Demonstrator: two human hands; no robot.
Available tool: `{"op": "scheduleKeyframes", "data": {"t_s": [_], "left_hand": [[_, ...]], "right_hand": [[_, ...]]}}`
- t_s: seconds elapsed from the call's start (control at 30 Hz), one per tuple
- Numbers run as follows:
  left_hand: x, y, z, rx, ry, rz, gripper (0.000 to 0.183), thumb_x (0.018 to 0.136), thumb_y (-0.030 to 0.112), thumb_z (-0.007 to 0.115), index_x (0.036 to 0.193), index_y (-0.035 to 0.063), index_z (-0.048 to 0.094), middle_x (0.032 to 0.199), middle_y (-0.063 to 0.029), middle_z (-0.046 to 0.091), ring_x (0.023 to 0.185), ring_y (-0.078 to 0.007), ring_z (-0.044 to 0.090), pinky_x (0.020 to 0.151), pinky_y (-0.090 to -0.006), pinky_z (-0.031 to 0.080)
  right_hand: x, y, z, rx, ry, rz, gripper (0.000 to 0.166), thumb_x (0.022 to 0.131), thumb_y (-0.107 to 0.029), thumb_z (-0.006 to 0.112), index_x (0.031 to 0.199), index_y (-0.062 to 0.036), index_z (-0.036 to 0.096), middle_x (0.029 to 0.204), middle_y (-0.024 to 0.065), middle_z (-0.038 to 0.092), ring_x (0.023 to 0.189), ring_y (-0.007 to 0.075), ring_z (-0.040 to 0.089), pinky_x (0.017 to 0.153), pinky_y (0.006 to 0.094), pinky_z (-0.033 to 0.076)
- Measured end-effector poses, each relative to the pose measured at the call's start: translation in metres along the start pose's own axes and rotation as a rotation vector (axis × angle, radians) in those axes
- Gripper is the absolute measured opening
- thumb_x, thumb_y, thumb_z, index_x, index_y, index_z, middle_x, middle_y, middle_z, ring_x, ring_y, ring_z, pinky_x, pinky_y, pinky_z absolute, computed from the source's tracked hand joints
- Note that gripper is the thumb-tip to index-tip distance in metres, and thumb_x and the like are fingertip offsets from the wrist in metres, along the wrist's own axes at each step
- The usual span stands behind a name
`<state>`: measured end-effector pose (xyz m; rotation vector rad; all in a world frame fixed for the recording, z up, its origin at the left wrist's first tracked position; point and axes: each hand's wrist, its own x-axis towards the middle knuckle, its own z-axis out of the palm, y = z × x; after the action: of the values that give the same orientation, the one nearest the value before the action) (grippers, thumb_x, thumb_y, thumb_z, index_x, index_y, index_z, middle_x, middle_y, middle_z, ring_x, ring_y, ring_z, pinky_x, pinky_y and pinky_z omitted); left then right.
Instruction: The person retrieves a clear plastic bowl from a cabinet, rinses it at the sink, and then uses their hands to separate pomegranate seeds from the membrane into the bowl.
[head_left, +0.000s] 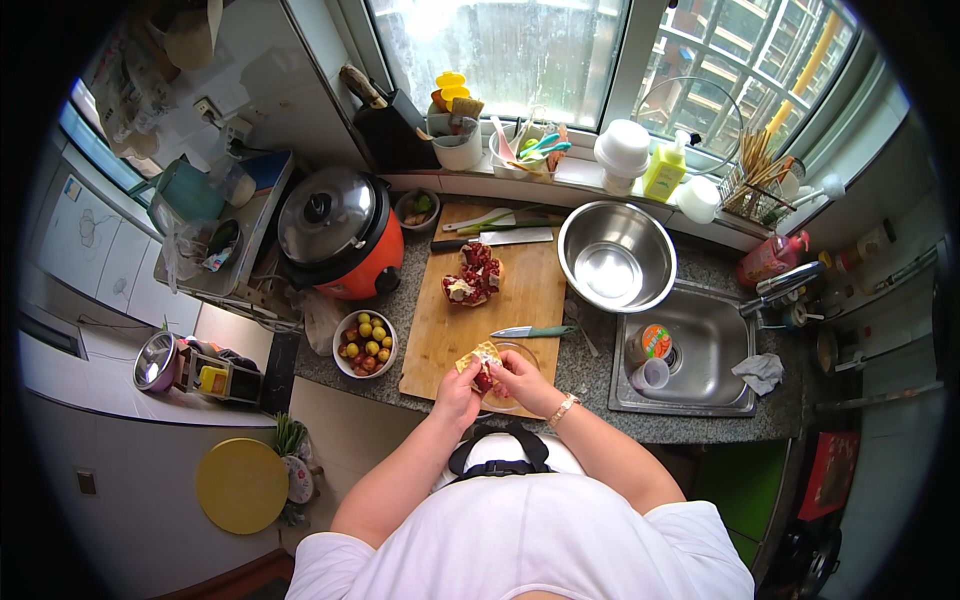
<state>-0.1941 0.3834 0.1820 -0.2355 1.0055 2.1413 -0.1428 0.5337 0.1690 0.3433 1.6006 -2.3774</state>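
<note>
Both hands hold one piece of pomegranate (484, 360), its pale yellow rind facing up and red seeds showing below. My left hand (456, 391) grips its left side. On the right side, the fingers of my right hand (523, 384) press against the seeds. Under the hands a clear glass bowl (531, 352) stands at the front of the wooden cutting board (435, 337); the hands hide much of it. A larger opened pomegranate chunk (474, 276) lies mid-board. Beyond the bowl rests a paring knife (532, 331) with a green handle.
A cleaver (514, 237) and a white spoon (480, 220) lie at the board's back. To the left are a bowl of small fruit (365, 344) and an orange cooker (360, 262). A steel basin (617, 256) sits right, beside the sink (709, 330).
</note>
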Motion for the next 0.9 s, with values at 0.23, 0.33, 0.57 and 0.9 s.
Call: {"op": "scheduleKeyframes", "data": {"t_s": [0.23,0.33,0.57,0.9], "left_hand": [[0.002,-0.001,0.003,-0.034,0.046,0.008,0.022,0.098,0.015,0.047,0.116,0.0051,0.052,0.109,-0.007,0.059,0.099,-0.0182,0.058,0.087,-0.0341,0.047],[0.002,0.001,0.005,-0.002,0.04,0.027,0.022,0.098,0.016,0.047,0.116,0.0052,0.052,0.11,-0.0069,0.059,0.1,-0.0185,0.058,0.088,-0.0347,0.047],[0.004,-0.001,0.0,-0.039,0.082,0.005,0.023,0.097,0.017,0.048,0.116,0.0055,0.052,0.112,-0.0069,0.059,0.102,-0.0189,0.058,0.089,-0.0352,0.047],[0.003,0.001,-0.011,-0.078,0.077,-0.051,0.036,0.085,0.001,0.051,0.121,0.0034,0.051,0.115,-0.0088,0.058,0.107,-0.0211,0.057,0.092,-0.0352,0.046]], "right_hand": [[0.0,0.003,-0.002,0.169,0.01,0.032,0.022,0.095,-0.027,0.055,0.106,-0.0075,0.052,0.081,-0.0027,0.056,0.065,0.0032,0.05,0.057,0.0178,0.042],[0.001,0.003,-0.006,0.456,-0.053,0.088,0.022,0.096,-0.028,0.052,0.105,-0.0079,0.053,0.08,-0.0023,0.057,0.065,0.0041,0.051,0.058,0.018,0.042],[0.005,0.007,-0.005,0.355,0.018,0.101,0.021,0.099,-0.028,0.046,0.102,-0.008,0.053,0.081,0.0003,0.058,0.067,0.0058,0.053,0.061,0.0203,0.044],[0.018,0.029,-0.017,-0.53,0.324,-0.541,0.016,0.089,-0.016,0.058,0.095,-0.0021,0.062,0.097,0.0107,0.061,0.091,0.0251,0.059,0.08,0.0351,0.047]]}}
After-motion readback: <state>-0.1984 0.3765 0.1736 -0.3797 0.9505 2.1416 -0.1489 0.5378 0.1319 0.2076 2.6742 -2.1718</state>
